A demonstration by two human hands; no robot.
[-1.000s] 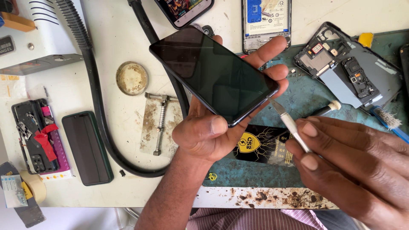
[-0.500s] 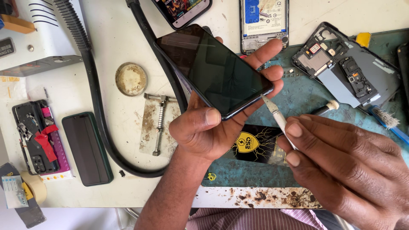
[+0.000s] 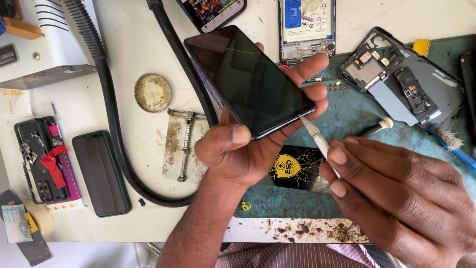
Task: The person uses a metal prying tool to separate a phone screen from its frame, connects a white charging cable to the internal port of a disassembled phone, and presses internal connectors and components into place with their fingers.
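Head view: left hand (image 3: 243, 154) cradles phone (image 3: 250, 82) screen-up, thumb on lower edge, fingers wrapped round far side; phone's long axis runs from hand up-left, away from palm; right hand (image 3: 396, 198) pinches blade (image 3: 313, 133), tip touching phone's lower right corner just beside left fingertips; right hand nearer that corner; green mat (image 3: 347, 114) below hands; black hose (image 3: 114, 134) left of left wrist; opened phone back (image 3: 401, 82) beyond right hand.

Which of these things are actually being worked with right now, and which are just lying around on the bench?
In use:
left hand
black smartphone
right hand
thin blade tool

Lying about:
opened phone body
black hose
round tin lid
small brush
dark phone case
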